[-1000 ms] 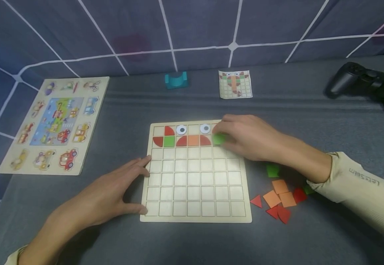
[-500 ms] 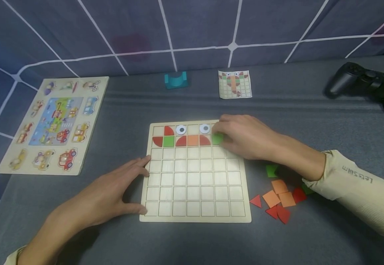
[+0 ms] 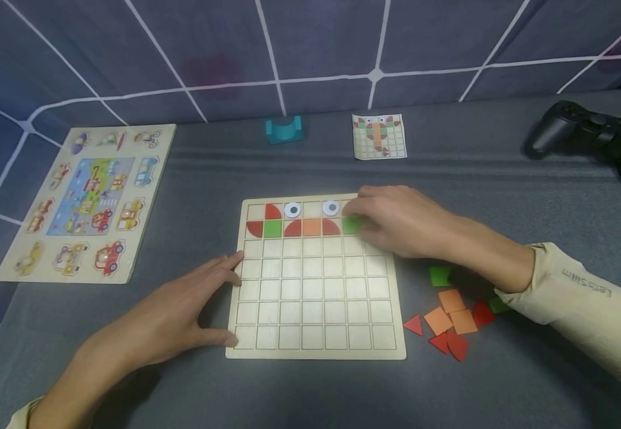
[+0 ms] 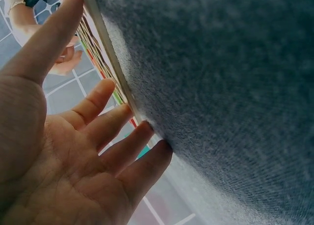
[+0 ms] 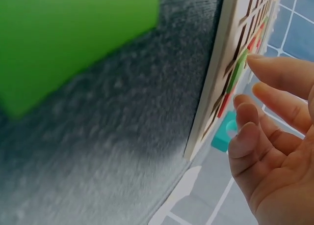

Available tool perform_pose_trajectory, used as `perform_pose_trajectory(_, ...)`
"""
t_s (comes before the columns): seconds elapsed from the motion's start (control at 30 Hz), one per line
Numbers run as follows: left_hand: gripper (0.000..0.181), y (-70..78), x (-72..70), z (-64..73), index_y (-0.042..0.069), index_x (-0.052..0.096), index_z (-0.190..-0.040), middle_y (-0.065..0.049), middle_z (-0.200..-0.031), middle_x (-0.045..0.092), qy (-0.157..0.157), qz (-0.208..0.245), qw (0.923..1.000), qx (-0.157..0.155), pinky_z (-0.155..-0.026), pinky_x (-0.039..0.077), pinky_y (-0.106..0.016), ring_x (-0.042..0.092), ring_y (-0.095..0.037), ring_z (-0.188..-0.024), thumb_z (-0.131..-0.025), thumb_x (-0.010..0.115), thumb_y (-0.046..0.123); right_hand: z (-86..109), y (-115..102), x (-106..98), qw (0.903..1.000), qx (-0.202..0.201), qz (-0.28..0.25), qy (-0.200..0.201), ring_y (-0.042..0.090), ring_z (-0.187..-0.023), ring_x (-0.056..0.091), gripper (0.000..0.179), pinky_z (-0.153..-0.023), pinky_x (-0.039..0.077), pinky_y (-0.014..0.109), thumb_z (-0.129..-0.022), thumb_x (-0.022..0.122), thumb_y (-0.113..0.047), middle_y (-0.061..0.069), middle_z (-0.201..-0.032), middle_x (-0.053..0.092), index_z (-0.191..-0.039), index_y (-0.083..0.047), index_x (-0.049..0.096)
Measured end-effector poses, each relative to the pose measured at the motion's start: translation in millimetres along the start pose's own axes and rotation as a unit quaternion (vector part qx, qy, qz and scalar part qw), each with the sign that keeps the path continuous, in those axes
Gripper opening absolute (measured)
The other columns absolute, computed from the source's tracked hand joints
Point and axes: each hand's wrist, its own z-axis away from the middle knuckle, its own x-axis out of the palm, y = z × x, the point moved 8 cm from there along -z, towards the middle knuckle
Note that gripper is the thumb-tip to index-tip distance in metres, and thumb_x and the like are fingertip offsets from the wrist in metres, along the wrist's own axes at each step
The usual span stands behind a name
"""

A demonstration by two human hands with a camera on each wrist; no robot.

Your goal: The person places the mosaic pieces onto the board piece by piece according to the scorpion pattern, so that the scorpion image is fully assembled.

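A wooden grid board lies flat, with coloured tiles and two eye discs in its top two rows. My right hand is over the board's upper right corner, thumb and fingers at a green square tile in the second row. The right wrist view shows the thumb against that green tile, the other fingers bent. Part of the corner is hidden beneath the hand. My left hand spreads along the board's left edge, fingertips and thumb touching it; the left wrist view shows its palm.
Loose orange squares, red pieces and a green square lie right of the board. Behind it are a small pattern card and a teal block. A vehicle puzzle is left; a black game controller is far right.
The green square tile under my right hand has shifted slightly left and sits more in line with its row. My left hand and the board have stayed nearly still.
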Motion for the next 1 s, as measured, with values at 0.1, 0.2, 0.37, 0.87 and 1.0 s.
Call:
perform_pose_trajectory(0.1, 0.071, 0.1, -0.1, 0.6, 0.02, 0.057, -0.122, -0.003, -0.158, 0.032, -0.001, 0.0, 1.0, -0.001, -0.103, 0.039, -0.059, 0.036, -0.033, -0.14, -0.065, 0.089, 0.049, 6.6, 1.4, -4.4, 1.0, 0.0, 0.005, 0.002, 0.015, -0.076, 0.054, 0.032, -0.071, 0.049, 0.035, -0.082, 0.069, -0.002, -0.001, -0.094, 0.063, -0.114, -0.009, 0.072)
perform_pose_trajectory(0.2, 0.07, 0.4, -0.2, 0.7, 0.021, 0.057, -0.121, -0.003, -0.158, 0.033, 0.0, 0.0, 1.0, 0.0, -0.103, 0.04, -0.059, 0.036, -0.033, -0.14, -0.065, 0.089, 0.048, 18.9, 5.2, -10.0, 0.9999, 0.0, 0.009, 0.005, 0.014, -0.075, 0.053, 0.03, -0.068, 0.047, 0.034, -0.083, 0.071, -0.003, 0.0, -0.095, 0.063, -0.112, -0.008, 0.071)
perform_pose_trajectory(0.37, 0.071, 0.9, -0.1, 0.0, 0.02, 0.057, -0.123, -0.002, -0.158, 0.033, 0.001, 0.0, 1.0, 0.003, -0.102, 0.04, -0.059, 0.036, -0.033, -0.14, -0.066, 0.089, 0.049, 48.4, 18.2, -19.3, 0.9997, 0.013, 0.018, 0.01, 0.011, -0.072, 0.051, 0.032, -0.064, 0.045, 0.033, -0.083, 0.079, -0.012, 0.0, -0.098, 0.063, -0.113, -0.01, 0.07)
perform_pose_trajectory(0.87, 0.071, 1.1, -0.8, 0.1, 0.02, 0.057, -0.124, -0.002, -0.158, 0.033, 0.003, -0.004, 0.9999, 0.011, -0.101, 0.042, -0.057, 0.038, -0.031, -0.139, -0.066, 0.09, 0.046, 131.9, 67.2, -9.2, 0.9898, 0.113, 0.062, -0.062, 0.002, -0.071, 0.047, 0.048, -0.063, 0.044, 0.03, -0.078, 0.084, -0.016, -0.013, -0.1, 0.058, -0.122, -0.019, 0.067)
perform_pose_trajectory(1.0, 0.07, 1.8, -1.3, -0.8, 0.02, 0.056, -0.124, -0.002, -0.157, 0.033, 0.004, -0.004, 0.9998, 0.018, -0.102, 0.041, -0.057, 0.038, -0.031, -0.139, -0.067, 0.09, 0.045, 145.4, 71.7, -6.3, 0.9888, 0.118, 0.071, -0.057, -0.003, -0.067, 0.043, 0.05, -0.059, 0.041, 0.025, -0.076, 0.085, -0.019, -0.018, -0.091, 0.052, -0.122, -0.021, 0.066)
